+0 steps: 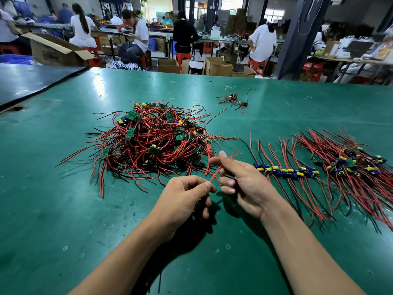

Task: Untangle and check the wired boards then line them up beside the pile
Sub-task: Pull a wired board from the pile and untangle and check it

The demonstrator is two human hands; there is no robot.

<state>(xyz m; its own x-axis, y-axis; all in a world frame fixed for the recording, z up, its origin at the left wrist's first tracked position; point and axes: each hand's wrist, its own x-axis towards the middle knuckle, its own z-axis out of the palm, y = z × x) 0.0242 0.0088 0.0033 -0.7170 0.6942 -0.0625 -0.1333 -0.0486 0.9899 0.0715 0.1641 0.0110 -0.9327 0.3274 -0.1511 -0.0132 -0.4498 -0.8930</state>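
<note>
On the glossy green worktop [63, 209], both hands work one wired board lifted just near of the big tangled pile of green circuit boards with red and black wires [153, 141], which lies left of centre. The left hand [187, 196] curls its lower fingers [206, 212] round the small dark board [198, 204], mostly hidden in the palm. Its thumb and forefinger pinch the thin red wire [214, 175] close to the board, probably to anchor it so the pull does not strain the solder joint. The right hand [244, 182] pinches the same red leads higher up between thumb and forefinger, its other fingers loosely curled. That grip looks suited to drawing the wires straight and feeling for faults. To the right, a neat row of blue-and-yellow-capped boards with wires fanned near and far [287, 171] lies flat, so the next board likely goes at its left end. Farther right sits a looser heap of similar boards [350, 162]. A small separate cluster of wired boards [234, 99] lies far back, possibly rejects, though I cannot tell.
</note>
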